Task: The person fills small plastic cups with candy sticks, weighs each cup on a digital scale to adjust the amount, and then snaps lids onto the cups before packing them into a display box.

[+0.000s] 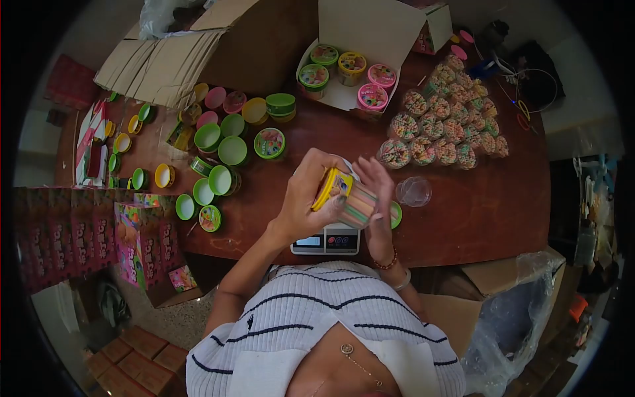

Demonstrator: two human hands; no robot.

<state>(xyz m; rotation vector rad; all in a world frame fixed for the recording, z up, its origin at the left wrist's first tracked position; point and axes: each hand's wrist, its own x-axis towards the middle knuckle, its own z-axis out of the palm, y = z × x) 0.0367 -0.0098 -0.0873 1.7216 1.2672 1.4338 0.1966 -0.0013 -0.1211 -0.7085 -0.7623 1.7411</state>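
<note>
A clear cup of striped sticks [358, 206] with a yellow lid [333, 188] lies tilted between my hands, above a digital scale [325, 242]. My left hand [309, 192] is wrapped round the yellow-lidded end. On the other side my right hand [374, 192] has its fingers apart, slightly blurred, beside the cup's lower end; whether it touches the cup is hard to tell. A green-rimmed lid [395, 214] shows partly behind my right hand, and a clear empty cup [414, 191] sits to its right.
Rows of stick-filled cups [454, 130] stand at the right. Green, yellow and pink lids [233, 151] spread over the left side. An open white box [340, 99] holds several lidded cups at the back. Printed cartons [142, 241] stand front left; an open carton [456, 317] is front right.
</note>
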